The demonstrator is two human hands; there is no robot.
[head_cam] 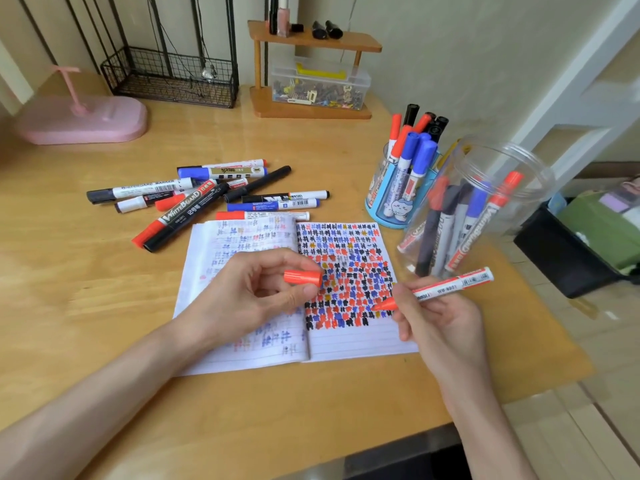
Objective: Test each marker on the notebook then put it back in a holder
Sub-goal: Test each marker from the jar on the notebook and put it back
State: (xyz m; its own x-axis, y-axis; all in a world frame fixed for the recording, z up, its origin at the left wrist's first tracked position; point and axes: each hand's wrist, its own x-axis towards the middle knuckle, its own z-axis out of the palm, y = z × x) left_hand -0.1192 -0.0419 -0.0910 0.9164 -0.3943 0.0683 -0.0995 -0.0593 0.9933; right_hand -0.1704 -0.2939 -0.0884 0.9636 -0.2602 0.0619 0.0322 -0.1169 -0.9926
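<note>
- Desk (104, 323): pale wood, carrying everything listed below.
- Notebook (356, 337): lined, lying open and flat at the middle of the desk, in front of the person. The right page is crowded with small red, blue, black and a few yellow test marks over its upper part. The left page shows fainter marks.
- Wire basket (169, 77): black mesh, at the back left against the wall.
- Pink stand (83, 119): flat rounded base with a thin upright arm, far left, just in front of the basket.
- Wooden shelf (311, 39): two tiers at the back centre, with small dark bottles on top.
- Plastic box (318, 88): clear, on the shelf's lower tier, filled with small mixed items.
- Clear jar (540, 188): see-through holder at the right edge of the desk, just beside the notebook. Several markers stand in it, with red, blue and dark caps.
- Loose markers (194, 209): a scattered heap of capped markers in red, blue and black, lying flat just behind the notebook's left page.
- Blue holder (398, 206): cartoon-printed cup behind the notebook's right corner, touching or just beside the clear jar, holding upright red, blue and black markers.
- Left hand (249, 292): over the notebook's spine, its grip pinching the cap between thumb and fingers.
- Right hand (440, 323): over the right page's outer edge, its grip closed round the marker barrel.
- Red marker (450, 284): uncapped, white barrel, tip pointing left at the marked area. Whether it touches the paper cannot be told.
- Red cap (303, 277): off the marker, held lying sideways.
</note>
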